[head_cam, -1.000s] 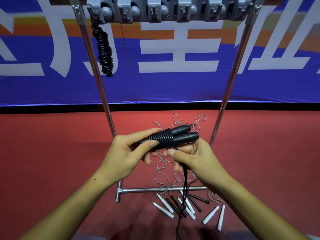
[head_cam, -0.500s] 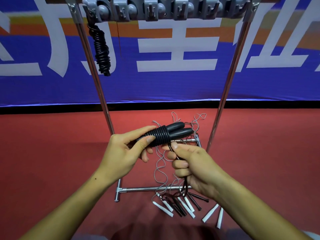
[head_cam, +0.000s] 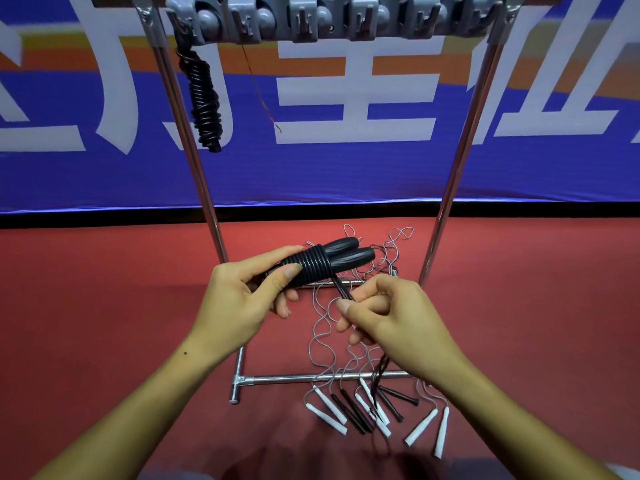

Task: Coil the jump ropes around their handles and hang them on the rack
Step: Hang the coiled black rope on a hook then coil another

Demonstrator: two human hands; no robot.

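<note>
Red floor runs to a blue banner (head_cam: 346, 168), with the rack (head_cam: 450, 188) standing before you. Your left hand (head_cam: 239, 303) grips the paired black handles (head_cam: 332, 259), rope coiled round them. Your right hand (head_cam: 391, 320) pinches the loose black rope (head_cam: 341, 291) just below. One coiled rope (head_cam: 204, 102) hangs from the rack's hook bar (head_cam: 346, 19); more jump ropes (head_cam: 374, 410) lie tangled at its base.

I lose the rack (head_cam: 332, 22) top past the upper edge; my right hand (head_cam: 391, 323) hides the cord's run.
</note>
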